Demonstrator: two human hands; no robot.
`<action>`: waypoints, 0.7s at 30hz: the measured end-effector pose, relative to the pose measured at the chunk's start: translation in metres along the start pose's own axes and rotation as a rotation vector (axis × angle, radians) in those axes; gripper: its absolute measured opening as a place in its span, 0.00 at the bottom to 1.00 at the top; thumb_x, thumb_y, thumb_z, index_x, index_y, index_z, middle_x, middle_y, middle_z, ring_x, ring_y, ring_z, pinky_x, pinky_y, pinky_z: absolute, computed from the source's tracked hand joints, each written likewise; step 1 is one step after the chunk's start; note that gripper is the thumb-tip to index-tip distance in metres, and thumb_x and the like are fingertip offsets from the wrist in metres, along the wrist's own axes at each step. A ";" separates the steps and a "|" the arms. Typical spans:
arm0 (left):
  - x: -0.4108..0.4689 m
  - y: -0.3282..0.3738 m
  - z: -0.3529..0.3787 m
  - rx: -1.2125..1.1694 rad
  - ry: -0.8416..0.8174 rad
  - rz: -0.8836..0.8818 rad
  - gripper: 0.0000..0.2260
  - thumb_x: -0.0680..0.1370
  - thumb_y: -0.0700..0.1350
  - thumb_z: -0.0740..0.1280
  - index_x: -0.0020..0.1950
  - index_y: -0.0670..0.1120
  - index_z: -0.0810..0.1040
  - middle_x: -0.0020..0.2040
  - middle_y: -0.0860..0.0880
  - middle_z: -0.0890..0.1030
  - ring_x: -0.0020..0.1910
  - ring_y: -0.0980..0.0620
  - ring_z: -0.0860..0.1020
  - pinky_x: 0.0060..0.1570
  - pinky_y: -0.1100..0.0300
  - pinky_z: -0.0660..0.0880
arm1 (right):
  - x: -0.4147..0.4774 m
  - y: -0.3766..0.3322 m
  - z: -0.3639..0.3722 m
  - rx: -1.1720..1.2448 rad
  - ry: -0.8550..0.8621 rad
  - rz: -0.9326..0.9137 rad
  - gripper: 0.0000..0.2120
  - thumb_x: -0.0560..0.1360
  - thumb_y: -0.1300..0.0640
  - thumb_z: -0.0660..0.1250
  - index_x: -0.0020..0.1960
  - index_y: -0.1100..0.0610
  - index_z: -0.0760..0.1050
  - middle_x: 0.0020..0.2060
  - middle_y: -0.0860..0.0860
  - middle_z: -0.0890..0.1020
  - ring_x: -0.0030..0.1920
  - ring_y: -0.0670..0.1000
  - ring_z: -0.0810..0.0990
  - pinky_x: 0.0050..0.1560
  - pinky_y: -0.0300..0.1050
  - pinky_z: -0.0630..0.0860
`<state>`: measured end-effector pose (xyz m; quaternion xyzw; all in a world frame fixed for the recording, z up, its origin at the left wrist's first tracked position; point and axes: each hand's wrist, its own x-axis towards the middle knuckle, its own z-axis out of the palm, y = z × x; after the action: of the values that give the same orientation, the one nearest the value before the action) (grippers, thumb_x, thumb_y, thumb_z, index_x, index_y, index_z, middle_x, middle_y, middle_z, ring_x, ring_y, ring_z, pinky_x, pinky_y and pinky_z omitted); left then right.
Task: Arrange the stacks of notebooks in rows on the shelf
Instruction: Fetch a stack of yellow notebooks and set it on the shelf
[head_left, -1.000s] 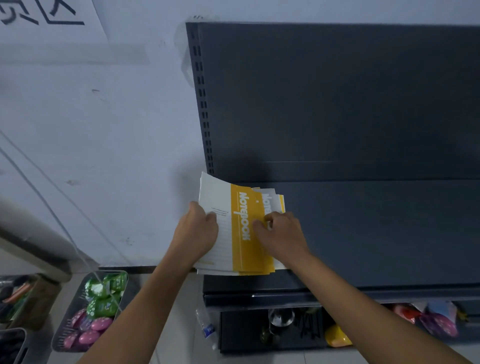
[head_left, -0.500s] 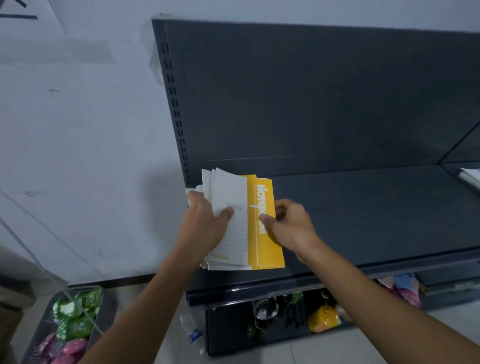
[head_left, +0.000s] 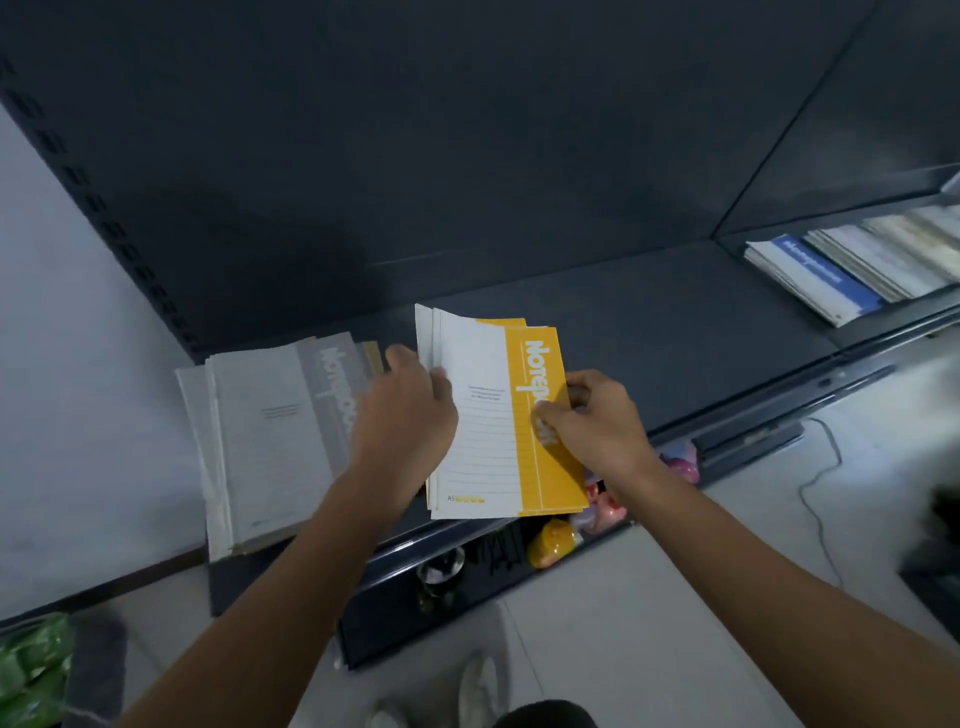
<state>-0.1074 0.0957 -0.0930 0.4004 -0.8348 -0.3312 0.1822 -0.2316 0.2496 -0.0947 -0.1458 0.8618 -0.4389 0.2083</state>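
head view
left hand (head_left: 405, 415): closed round the left edge of the yellow notebook stack (head_left: 483, 457); thumb laid on the white part of the top cover, fingers tucked under and hidden.
right hand (head_left: 597, 421): the stack's right edge is pinched, thumb pressed on the yellow band, fingers curled behind the edge.
stack position: held between both hands, over the front part of the dark shelf (head_left: 675, 338); whether it rests on the board cannot be told.
writing: white vertical lettering on the yellow band, likely "Notebook", middle letters covered by the right thumb; "A5" read at the cover's near-left corner; small print unreadable.
grey notebook stack (head_left: 270, 441): laid flat just outside the left hand, blurred, partly overlapped by that hand; grey vertical lettering, not legible.
blue notebook stack (head_left: 826, 280): well beyond the right hand, on the neighbouring shelf section; lettering too blurred.
arm pose: both forearms are stretched forward and converge, wrists roughly level, backs of hands up.
below the hands: a yellow item (head_left: 553, 540) and pink items (head_left: 675, 462) are seen on the lower shelf.
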 end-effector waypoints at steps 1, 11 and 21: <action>0.001 0.010 0.007 0.016 -0.014 0.030 0.07 0.83 0.49 0.58 0.51 0.46 0.64 0.36 0.52 0.72 0.30 0.56 0.69 0.28 0.60 0.60 | 0.003 0.005 -0.010 -0.007 0.019 -0.008 0.09 0.76 0.55 0.72 0.52 0.48 0.75 0.46 0.42 0.83 0.48 0.46 0.83 0.47 0.45 0.79; -0.006 0.149 0.104 0.101 -0.127 0.228 0.12 0.81 0.51 0.63 0.58 0.45 0.71 0.46 0.50 0.76 0.39 0.52 0.70 0.42 0.55 0.65 | 0.025 0.061 -0.157 -0.171 0.271 -0.015 0.16 0.75 0.44 0.70 0.58 0.50 0.73 0.48 0.47 0.83 0.49 0.53 0.81 0.50 0.53 0.79; -0.033 0.306 0.235 0.116 -0.224 0.327 0.12 0.80 0.54 0.63 0.58 0.49 0.72 0.49 0.52 0.79 0.44 0.49 0.79 0.43 0.51 0.78 | 0.067 0.161 -0.325 -0.139 0.385 0.054 0.15 0.74 0.44 0.71 0.55 0.49 0.73 0.47 0.46 0.81 0.49 0.52 0.80 0.50 0.53 0.79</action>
<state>-0.3890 0.3584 -0.0484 0.2302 -0.9213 -0.2912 0.1162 -0.4595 0.5388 -0.0702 -0.0503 0.9174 -0.3925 0.0409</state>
